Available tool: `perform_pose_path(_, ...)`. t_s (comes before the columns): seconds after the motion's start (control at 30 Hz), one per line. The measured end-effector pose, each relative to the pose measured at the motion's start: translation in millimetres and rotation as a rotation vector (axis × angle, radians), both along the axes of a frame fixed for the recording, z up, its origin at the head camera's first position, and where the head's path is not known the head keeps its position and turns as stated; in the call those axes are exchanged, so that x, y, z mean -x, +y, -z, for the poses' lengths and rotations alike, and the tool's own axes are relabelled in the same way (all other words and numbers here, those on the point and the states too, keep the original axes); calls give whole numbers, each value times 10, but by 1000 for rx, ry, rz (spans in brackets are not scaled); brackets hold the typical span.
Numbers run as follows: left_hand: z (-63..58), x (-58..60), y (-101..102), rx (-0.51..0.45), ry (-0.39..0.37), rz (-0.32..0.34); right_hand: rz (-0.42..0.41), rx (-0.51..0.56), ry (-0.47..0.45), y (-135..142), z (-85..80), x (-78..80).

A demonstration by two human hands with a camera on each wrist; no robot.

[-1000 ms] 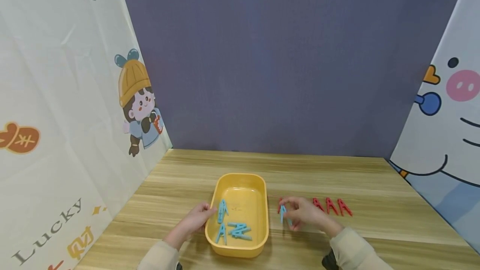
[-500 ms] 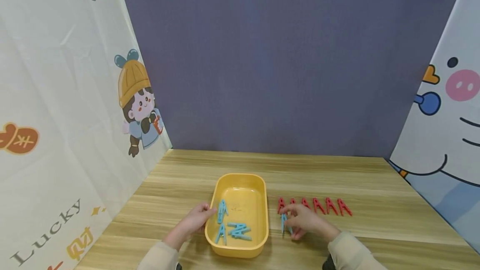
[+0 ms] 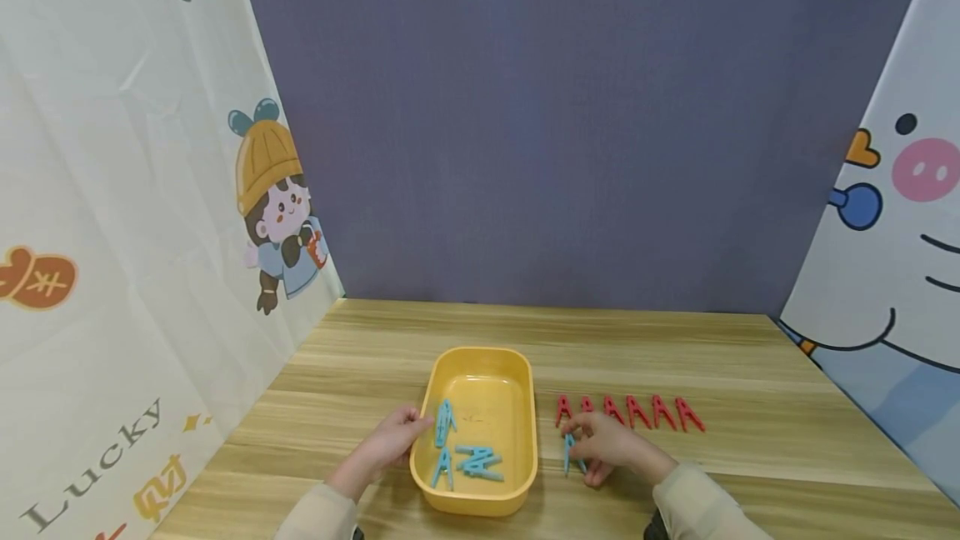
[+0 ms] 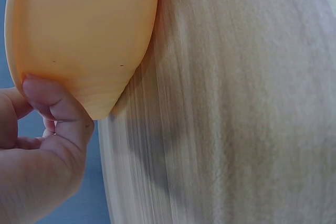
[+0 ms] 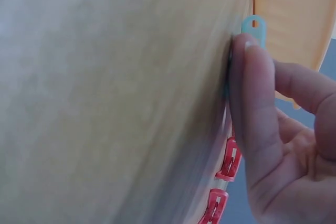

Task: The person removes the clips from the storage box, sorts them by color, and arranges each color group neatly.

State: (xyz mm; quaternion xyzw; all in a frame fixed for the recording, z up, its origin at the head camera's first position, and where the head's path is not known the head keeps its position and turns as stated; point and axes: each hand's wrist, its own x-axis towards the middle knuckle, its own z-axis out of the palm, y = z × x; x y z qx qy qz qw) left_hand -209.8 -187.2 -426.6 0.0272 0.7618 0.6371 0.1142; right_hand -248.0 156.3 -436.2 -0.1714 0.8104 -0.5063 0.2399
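Note:
My left hand (image 3: 393, 436) grips the left wall of the yellow plastic basket (image 3: 531, 423); its thumb lies over the rim in the left wrist view. Several light-blue clothespins (image 3: 443, 467) lie in the left and front parts of the basket. To the right of it, my right hand (image 3: 611, 444) pinches a light-blue clothespin (image 3: 567, 458) low at the tabletop, just in front of a row of red clothespins (image 3: 660, 412). Fingers cover most of that blue clothespin; one end with a hole (image 5: 254, 30) shows in the right wrist view.
The wood-grain table (image 3: 645, 340) carries everything. A dark blue-grey partition (image 3: 555, 123) stands along its back edge. Printed white sheets flank it, one with a cartoon child (image 3: 279, 198) on the left and one with a pink snout (image 3: 928, 169) on the right.
My right hand has moved the blue clothespin toward the near side, from over the row's left end to just in front of it, uncovering more red clothespins. My left hand has stayed put.

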Motion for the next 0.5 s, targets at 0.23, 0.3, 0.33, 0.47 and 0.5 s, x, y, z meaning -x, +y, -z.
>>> perform_pose_path(0.23, 0, -1, -3, -12, 0, 8, 7, -23, -8, 9, 9, 8)
perform_pose_path(0.3, 5, -1, -1, -15, -2, 3, 8, -24, -6, 16, 15, 9)
perform_pose_path(0.33, 6, 0, 1, -16, -3, 1, 6, -22, -4, 21, 17, 10)
perform_pose_path(0.47, 6, -2, 7, -9, -5, -10, 2, -6, 2, 42, -1, 5)
perform_pose_path(0.5, 4, -3, 8, -6, -6, -13, 0, -1, 8, 48, -11, 6)
